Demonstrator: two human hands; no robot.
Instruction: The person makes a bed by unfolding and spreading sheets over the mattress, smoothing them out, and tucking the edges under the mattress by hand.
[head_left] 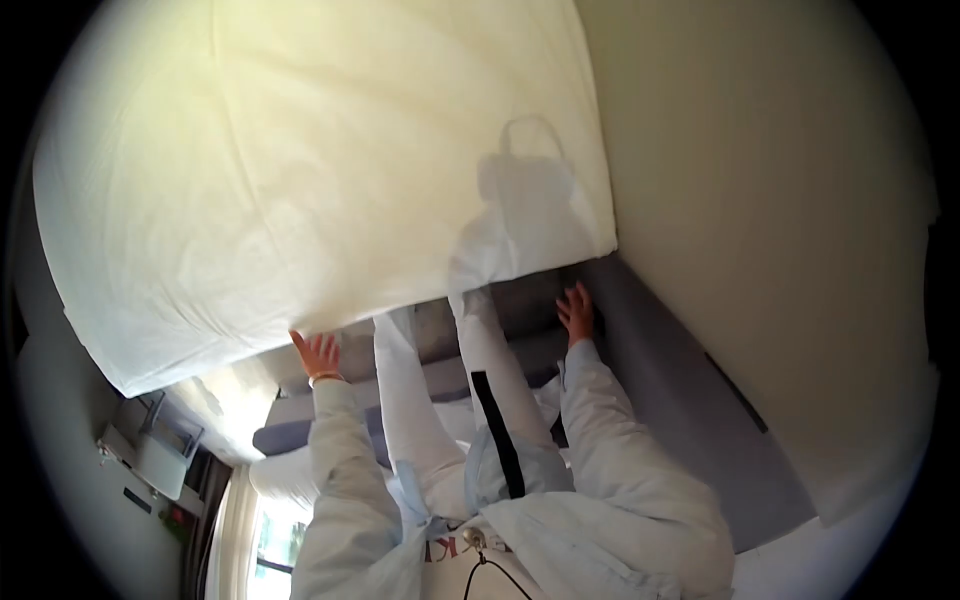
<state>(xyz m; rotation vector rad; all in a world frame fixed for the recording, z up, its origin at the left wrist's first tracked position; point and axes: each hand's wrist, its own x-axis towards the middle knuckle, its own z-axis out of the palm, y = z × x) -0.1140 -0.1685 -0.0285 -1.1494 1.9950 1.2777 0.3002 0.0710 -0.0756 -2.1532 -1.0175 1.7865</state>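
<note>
A mattress covered in a pale cream sheet (330,190) fills the upper part of the head view, its near edge in front of my legs. My left hand (320,354) is at that edge, fingers spread, with the thumb tip against or very close to the sheet. Beyond the right corner of the mattress, my right hand (576,314) is held over the dark gap beside the grey upholstered bed frame (690,430). Its fingers are apart and nothing shows in them. Whether it touches the frame I cannot tell.
A plain wall (760,180) runs along the right. My legs in white trousers (405,375) stand between my hands. Grey padding (285,438) and white bedding (285,475) lie lower left. A white chair-like piece (160,465) and a bright curtained window (275,530) are farther left.
</note>
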